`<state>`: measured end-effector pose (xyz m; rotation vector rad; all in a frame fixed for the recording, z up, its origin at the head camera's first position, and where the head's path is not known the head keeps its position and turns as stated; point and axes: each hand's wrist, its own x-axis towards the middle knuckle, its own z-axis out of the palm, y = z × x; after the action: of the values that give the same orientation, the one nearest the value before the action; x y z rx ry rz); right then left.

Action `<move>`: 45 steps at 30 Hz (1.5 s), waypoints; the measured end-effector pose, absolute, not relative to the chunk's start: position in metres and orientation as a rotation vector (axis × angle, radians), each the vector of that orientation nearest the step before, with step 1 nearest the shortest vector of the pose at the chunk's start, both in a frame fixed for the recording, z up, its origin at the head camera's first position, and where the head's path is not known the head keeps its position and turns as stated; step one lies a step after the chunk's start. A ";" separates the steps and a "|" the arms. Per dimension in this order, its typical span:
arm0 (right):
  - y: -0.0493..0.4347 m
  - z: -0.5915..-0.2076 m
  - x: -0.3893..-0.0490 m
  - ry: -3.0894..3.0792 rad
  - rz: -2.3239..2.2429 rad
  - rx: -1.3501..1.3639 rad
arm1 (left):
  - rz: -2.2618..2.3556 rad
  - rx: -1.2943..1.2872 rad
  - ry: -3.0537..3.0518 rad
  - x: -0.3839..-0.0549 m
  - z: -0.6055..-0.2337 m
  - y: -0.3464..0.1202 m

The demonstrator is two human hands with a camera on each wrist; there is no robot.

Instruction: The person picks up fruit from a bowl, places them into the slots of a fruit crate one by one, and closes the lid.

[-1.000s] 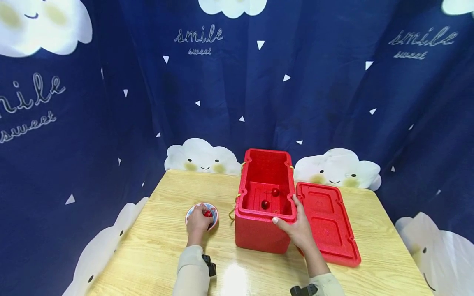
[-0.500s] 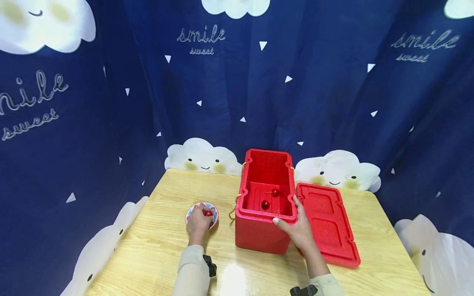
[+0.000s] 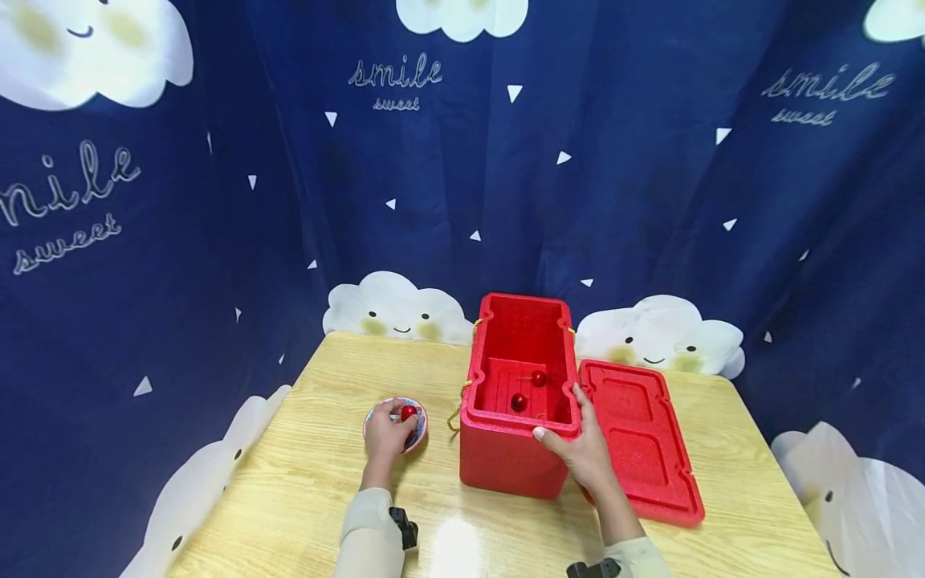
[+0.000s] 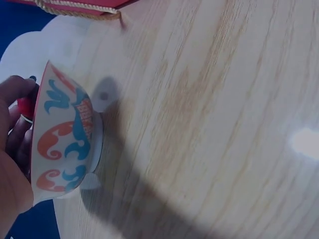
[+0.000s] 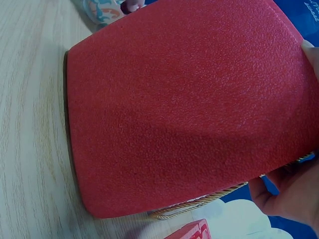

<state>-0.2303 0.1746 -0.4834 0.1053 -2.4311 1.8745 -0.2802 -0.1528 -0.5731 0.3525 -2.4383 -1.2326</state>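
Note:
My left hand (image 3: 385, 434) is at a patterned bowl (image 3: 422, 436), pinching a red cherry (image 3: 409, 412) at its rim. In the left wrist view the cherry (image 4: 26, 107) shows between the fingers, just beyond the bowl (image 4: 65, 139). My right hand (image 3: 588, 456) grips the near right corner of a tall red box (image 3: 509, 459), thumb over the front rim and fingers along the right side. Two cherries (image 3: 519, 402) lie on the floor of the open box. In the right wrist view the box's front wall (image 5: 189, 109) fills most of the picture.
A red lid (image 3: 643, 449) lies flat on the wooden table (image 3: 289, 490), right of the box. Yellow cord (image 3: 455, 417) hangs on the box's left side. A dark blue curtain (image 3: 433, 177) with clouds hangs around the table.
The left hand has lifted slightly in the bowl, and the cherry at its fingertips has risen and shows more fully. My right hand keeps its grip on the box.

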 end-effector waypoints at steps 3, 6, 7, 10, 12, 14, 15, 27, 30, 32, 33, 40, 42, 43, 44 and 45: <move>0.175 -0.484 -0.230 -2.430 1.863 0.111 | -1.254 0.326 -2.367 -0.280 -0.574 -0.153; 0.175 -0.484 -0.230 -2.425 1.861 0.110 | -1.305 0.297 -2.297 -0.279 -0.572 -0.153; 0.175 -0.484 -0.230 -2.424 1.860 0.112 | -1.322 0.291 -2.279 -0.278 -0.572 -0.153; 0.174 -0.483 -0.229 -2.418 1.876 0.116 | -1.366 0.288 -2.240 -0.275 -0.568 -0.152; 0.174 -0.483 -0.228 -2.410 1.887 0.126 | -1.375 0.292 -2.234 -0.273 -0.565 -0.152; 0.173 -0.483 -0.228 -2.403 1.896 0.132 | -1.384 0.297 -2.230 -0.272 -0.562 -0.151; 0.173 -0.482 -0.228 -2.401 1.898 0.134 | -1.393 0.298 -2.227 -0.271 -0.560 -0.151; 0.175 -0.482 -0.230 -2.413 1.897 0.114 | -1.446 0.218 -2.140 -0.270 -0.528 -0.145; 0.174 -0.480 -0.228 -2.404 1.915 0.123 | -1.452 0.201 -2.138 -0.269 -0.520 -0.143; 0.174 -0.476 -0.225 -2.405 1.927 0.122 | -1.452 0.189 -2.142 -0.268 -0.514 -0.142; 0.173 -0.473 -0.224 -2.407 1.937 0.117 | -1.444 0.181 -2.145 -0.268 -0.511 -0.141; 0.172 -0.463 -0.220 -2.428 1.935 0.107 | -1.371 0.061 -2.118 -0.268 -0.496 -0.137; 0.173 -0.467 -0.221 -2.432 1.927 0.113 | -1.363 0.032 -2.112 -0.267 -0.491 -0.136; 0.173 -0.470 -0.222 -2.433 1.922 0.112 | -1.365 0.019 -2.111 -0.267 -0.489 -0.136; 0.174 -0.473 -0.224 -2.432 1.920 0.112 | -1.371 0.001 -2.107 -0.266 -0.487 -0.135; 0.174 -0.475 -0.225 -2.428 1.921 0.112 | -1.382 -0.017 -2.102 -0.266 -0.485 -0.135</move>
<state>-0.2246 0.1739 -0.4751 0.1115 -2.4279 1.9211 -0.2661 -0.1347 -0.4846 -0.0170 -2.1024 -1.3823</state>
